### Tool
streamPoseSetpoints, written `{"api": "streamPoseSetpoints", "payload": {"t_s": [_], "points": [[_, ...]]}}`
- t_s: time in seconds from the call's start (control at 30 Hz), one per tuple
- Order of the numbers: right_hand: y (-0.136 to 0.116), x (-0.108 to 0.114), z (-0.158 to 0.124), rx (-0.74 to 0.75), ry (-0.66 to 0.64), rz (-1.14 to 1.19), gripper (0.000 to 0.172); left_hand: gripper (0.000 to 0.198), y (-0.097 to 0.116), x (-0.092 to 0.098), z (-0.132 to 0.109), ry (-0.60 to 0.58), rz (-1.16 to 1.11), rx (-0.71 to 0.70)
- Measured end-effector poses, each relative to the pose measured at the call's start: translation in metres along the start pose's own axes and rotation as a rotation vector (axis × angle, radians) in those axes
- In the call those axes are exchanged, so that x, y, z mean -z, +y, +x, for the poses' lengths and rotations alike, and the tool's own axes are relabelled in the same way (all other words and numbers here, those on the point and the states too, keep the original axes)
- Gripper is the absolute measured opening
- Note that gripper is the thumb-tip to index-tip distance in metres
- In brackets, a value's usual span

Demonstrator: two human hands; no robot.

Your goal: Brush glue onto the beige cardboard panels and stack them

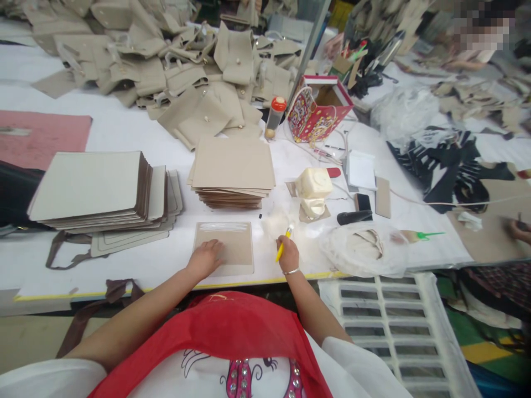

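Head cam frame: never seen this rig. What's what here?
This is one picture from a camera worn on a person's head, looking forward and down, so the arms enter from the bottom. There is no machine, just two bare hands. The left hand lies flat on a beige panel with a pale band along its far edge. The right hand holds a yellow-handled tool, its tip too small to identify. Both are over a white table that carries stacks of similar panels and, farther off, a heap of beige bag-like pieces. At the far right, a co-worker's hand shows.
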State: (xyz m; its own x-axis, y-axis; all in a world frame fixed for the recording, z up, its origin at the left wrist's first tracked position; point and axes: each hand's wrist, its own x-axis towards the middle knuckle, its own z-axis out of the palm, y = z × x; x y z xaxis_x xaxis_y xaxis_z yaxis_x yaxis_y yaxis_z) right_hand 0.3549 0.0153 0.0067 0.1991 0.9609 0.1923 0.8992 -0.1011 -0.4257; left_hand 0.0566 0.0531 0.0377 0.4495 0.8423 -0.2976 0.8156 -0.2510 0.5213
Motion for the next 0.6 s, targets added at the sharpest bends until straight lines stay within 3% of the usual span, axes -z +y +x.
{"api": "streamPoseSetpoints", "payload": {"t_s": [0.07, 0.23, 0.3, 0.43, 0.6], "points": [[-0.013, 0.017, 0.001, -0.069, 0.028, 0.161, 0.020, 0.042, 0.021, -0.005, 0.008, 0.020, -0.281, 0.049], [-0.047, 0.049, 0.003, -0.134, -0.071, 0.595, 0.020, 0.058, 0.081, -0.010, 0.039, -0.259, -1.325, 0.412], [-0.055, 0.050, 0.003, -0.125, -0.127, 0.698, 0.020, 0.055, 0.090, -0.008, 0.049, -0.272, -1.591, 0.465], [-0.064, 0.038, -0.001, -0.107, -0.214, 0.777, 0.018, 0.045, 0.079, -0.003, 0.054, -0.075, -1.716, 0.509], [-0.072, 0.017, 0.005, -0.050, -0.186, 0.618, 0.019, 0.068, 0.059, -0.009, 0.047, 0.114, -1.619, 0.520]]}}
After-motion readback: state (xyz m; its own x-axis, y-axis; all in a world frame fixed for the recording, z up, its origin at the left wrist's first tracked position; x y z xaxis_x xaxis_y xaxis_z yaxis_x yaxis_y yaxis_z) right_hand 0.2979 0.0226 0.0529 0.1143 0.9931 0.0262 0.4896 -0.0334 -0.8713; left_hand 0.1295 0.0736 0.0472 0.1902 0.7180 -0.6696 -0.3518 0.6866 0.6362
